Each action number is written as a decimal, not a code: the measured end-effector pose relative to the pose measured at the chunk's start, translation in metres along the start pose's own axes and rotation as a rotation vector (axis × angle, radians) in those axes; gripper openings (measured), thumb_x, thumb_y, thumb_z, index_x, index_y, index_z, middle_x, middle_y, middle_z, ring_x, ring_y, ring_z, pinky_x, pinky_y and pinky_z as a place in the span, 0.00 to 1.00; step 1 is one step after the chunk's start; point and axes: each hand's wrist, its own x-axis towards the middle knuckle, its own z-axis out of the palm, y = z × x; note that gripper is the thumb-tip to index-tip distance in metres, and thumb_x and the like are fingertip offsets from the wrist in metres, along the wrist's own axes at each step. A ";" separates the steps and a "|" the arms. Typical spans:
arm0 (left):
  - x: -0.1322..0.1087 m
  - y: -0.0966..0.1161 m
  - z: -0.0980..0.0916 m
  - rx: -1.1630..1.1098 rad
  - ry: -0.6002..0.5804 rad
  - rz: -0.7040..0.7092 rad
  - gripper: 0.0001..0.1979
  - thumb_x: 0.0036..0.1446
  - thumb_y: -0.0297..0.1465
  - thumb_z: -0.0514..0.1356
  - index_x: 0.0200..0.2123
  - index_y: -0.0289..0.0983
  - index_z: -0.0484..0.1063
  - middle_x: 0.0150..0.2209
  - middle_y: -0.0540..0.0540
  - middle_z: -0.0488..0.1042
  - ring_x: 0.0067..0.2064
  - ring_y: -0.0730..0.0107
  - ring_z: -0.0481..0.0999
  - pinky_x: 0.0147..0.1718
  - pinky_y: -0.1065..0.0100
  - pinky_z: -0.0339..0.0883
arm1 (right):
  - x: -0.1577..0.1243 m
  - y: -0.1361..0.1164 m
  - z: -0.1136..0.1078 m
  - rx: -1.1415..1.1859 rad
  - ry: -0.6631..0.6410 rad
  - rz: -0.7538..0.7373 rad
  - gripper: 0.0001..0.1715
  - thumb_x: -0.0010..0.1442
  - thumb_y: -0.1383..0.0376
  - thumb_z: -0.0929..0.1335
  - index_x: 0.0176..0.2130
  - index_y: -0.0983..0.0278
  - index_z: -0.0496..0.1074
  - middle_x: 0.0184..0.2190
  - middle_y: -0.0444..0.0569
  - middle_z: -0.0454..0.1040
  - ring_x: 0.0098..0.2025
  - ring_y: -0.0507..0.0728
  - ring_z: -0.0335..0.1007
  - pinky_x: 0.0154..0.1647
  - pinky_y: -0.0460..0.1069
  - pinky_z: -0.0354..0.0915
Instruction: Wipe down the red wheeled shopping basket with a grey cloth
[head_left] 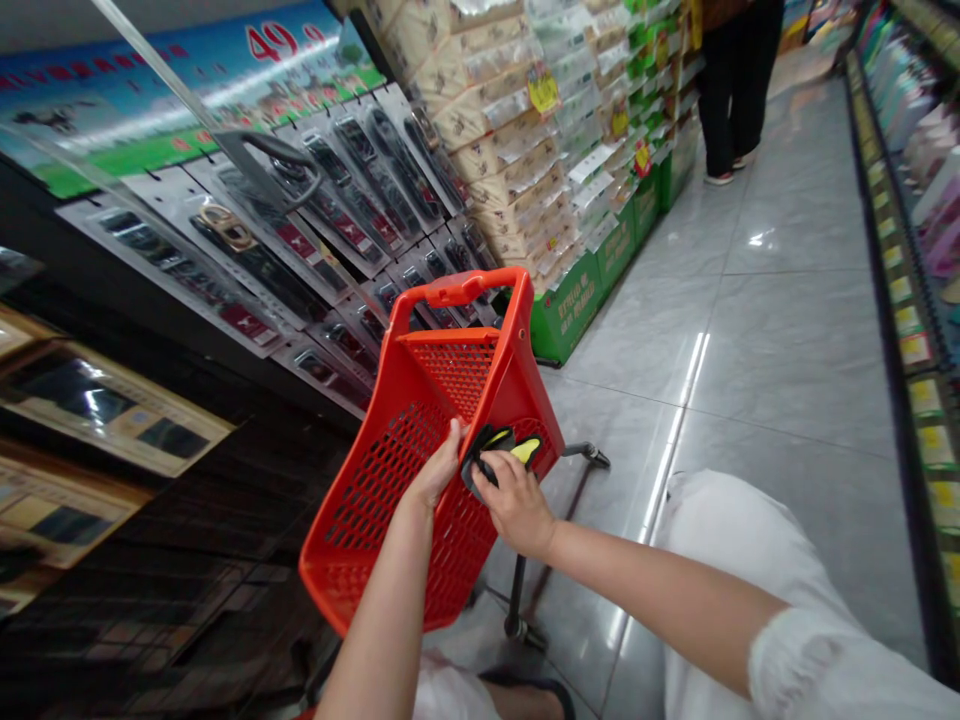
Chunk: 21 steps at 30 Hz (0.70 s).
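A red plastic shopping cart [517,385] with perforated walls stands tilted in view in front of me. At its near side rim is my left hand [439,470], closed, with the thumb up along the edge and the other fingers mostly hidden. My right hand [517,505] is closed on a small black, grey and yellow item [528,450], against the outside of the cart wall. It looks soft, like a glove, but its kind is not certain. The cart basket shows nothing inside.
Packaged belts [360,190] hang on a rack at left, above boxed goods [97,400]. Stacked cartons [510,150] stand on green bases [577,305]. A person in dark trousers [739,90] stands down the tiled aisle [795,330]. Shelves with price tags [915,350] line the right.
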 end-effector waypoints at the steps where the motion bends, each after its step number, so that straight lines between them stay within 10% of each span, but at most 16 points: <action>1: 0.000 -0.002 -0.001 0.005 0.012 0.005 0.37 0.53 0.60 0.50 0.49 0.37 0.76 0.54 0.45 0.74 0.62 0.54 0.64 0.65 0.57 0.49 | 0.001 0.007 -0.002 -0.015 -0.028 -0.051 0.29 0.60 0.71 0.61 0.60 0.58 0.64 0.58 0.54 0.64 0.60 0.62 0.55 0.48 0.55 0.64; 4: -0.001 -0.005 -0.002 -0.019 -0.002 -0.002 0.36 0.53 0.59 0.49 0.51 0.40 0.75 0.54 0.48 0.74 0.62 0.56 0.64 0.64 0.58 0.50 | 0.013 0.042 -0.012 -0.025 -0.075 -0.092 0.29 0.59 0.74 0.61 0.57 0.55 0.66 0.57 0.50 0.67 0.59 0.59 0.57 0.46 0.54 0.64; 8: -0.003 -0.003 0.002 -0.091 -0.052 -0.080 0.36 0.54 0.59 0.49 0.53 0.42 0.73 0.50 0.47 0.77 0.59 0.54 0.68 0.62 0.56 0.55 | 0.029 0.076 -0.020 -0.005 -0.006 0.257 0.32 0.50 0.78 0.62 0.52 0.60 0.70 0.52 0.51 0.71 0.55 0.60 0.61 0.50 0.56 0.62; 17: -0.002 0.003 0.005 -0.074 -0.065 -0.025 0.36 0.52 0.60 0.50 0.51 0.41 0.75 0.52 0.48 0.75 0.60 0.54 0.67 0.62 0.57 0.55 | 0.021 0.031 -0.017 0.049 -0.132 -0.090 0.29 0.55 0.75 0.63 0.53 0.54 0.70 0.55 0.46 0.70 0.57 0.59 0.58 0.46 0.54 0.63; 21: -0.003 0.002 0.006 -0.058 -0.038 -0.003 0.36 0.53 0.60 0.50 0.51 0.41 0.75 0.52 0.48 0.76 0.61 0.54 0.65 0.63 0.57 0.52 | 0.024 0.050 -0.018 0.046 -0.056 0.069 0.28 0.54 0.75 0.63 0.51 0.54 0.72 0.54 0.46 0.70 0.56 0.59 0.59 0.48 0.54 0.63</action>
